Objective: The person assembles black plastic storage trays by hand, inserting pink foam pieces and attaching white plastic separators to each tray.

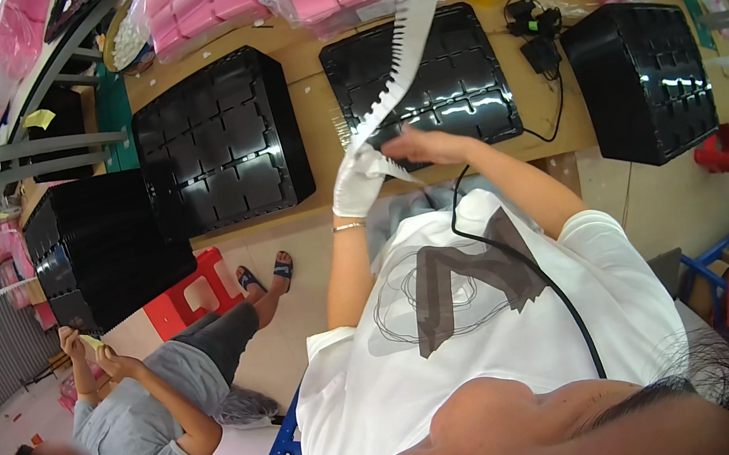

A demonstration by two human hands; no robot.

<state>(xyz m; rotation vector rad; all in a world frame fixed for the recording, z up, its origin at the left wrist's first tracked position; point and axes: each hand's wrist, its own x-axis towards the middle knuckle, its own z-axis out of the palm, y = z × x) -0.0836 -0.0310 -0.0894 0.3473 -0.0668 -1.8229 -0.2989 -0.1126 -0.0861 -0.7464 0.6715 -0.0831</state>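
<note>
Over a wooden bench [558, 110] of black trays [222, 140], gloved left hand [357, 185] and bare right hand [418, 145] both pinch a long white strip [408, 30], seemingly light and floppy, best held near its end.

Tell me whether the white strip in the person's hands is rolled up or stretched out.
Stretched out. The white strip runs up and away from the gloved left hand across the black tray; the bare right hand is beside it.
</note>
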